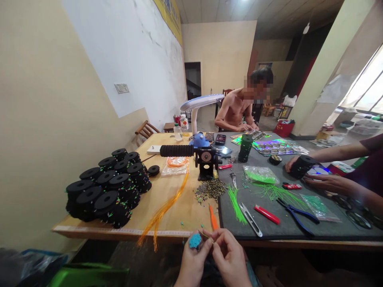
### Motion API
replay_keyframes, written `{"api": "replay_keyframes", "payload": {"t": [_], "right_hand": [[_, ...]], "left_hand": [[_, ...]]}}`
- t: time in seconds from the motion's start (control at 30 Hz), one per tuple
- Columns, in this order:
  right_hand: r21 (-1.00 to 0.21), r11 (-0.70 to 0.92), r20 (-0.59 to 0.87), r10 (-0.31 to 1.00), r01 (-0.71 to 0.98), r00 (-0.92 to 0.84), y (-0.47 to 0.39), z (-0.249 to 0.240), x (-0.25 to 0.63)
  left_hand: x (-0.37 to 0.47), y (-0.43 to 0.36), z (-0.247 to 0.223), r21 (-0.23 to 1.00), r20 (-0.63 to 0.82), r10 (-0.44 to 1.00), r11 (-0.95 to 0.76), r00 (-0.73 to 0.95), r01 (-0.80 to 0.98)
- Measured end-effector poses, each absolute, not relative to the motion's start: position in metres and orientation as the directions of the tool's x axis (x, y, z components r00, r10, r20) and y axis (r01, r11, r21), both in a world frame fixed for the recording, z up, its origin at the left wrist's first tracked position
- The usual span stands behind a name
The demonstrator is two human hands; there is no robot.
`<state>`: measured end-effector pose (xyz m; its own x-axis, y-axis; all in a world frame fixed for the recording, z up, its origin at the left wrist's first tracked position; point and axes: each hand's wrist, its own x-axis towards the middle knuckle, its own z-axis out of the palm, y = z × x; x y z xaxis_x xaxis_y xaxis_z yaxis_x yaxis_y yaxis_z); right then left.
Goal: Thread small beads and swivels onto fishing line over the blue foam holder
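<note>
At the table's front edge, my left hand [193, 259] is closed, thumb against fingers, on a thin greenish strand. A turquoise beaded cluster [194, 240] sits on the back of its fingers. Close beside it on the right, my right hand [229, 255] pinches at the strand's end; what lies between its fingertips is too small to name. Just beyond the fingertips is an orange pointed tool [213, 218]. Small brass-coloured pieces [214, 189] lie in a pile farther back, and a bundle of orange strands [167, 205] hangs over the edge.
Black foam spools [107, 199] are stacked at left. A winding device [206, 161] and a lamp [199, 139] stand mid-table. The grey mat [239, 235] holds snips [250, 220], a red lighter [267, 214], pliers [297, 215] and green strands. Two people work across and at right.
</note>
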<state>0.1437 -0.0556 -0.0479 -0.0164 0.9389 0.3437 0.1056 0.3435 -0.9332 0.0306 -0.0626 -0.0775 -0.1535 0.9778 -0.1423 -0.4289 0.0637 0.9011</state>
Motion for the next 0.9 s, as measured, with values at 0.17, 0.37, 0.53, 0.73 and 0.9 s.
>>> {"api": "replay_keyframes", "payload": {"t": [0.17,0.37,0.53,0.73,0.9], "right_hand": [[-0.939,0.327,0.327,0.945,0.104,-0.018,-0.055,-0.049,0.144],[-0.936,0.337,0.337,0.941,0.098,-0.022,-0.055,-0.051,0.144],[-0.938,0.328,0.327,0.945,0.110,-0.025,-0.056,-0.055,0.145],[-0.948,0.309,0.306,0.951,0.080,-0.044,-0.055,-0.058,0.145],[-0.958,0.284,0.282,0.958,0.049,-0.047,-0.056,-0.056,0.146]], "left_hand": [[0.029,-0.061,-0.081,0.907,-0.129,0.980,0.055,-0.150,-0.417],[0.030,-0.062,-0.077,0.898,-0.133,0.980,0.055,-0.150,-0.437],[0.030,-0.062,-0.083,0.903,-0.126,0.981,0.054,-0.145,-0.427],[0.031,-0.062,-0.081,0.888,-0.145,0.980,0.068,-0.138,-0.455],[0.036,-0.064,-0.066,0.833,-0.217,0.969,0.122,-0.115,-0.540]]}}
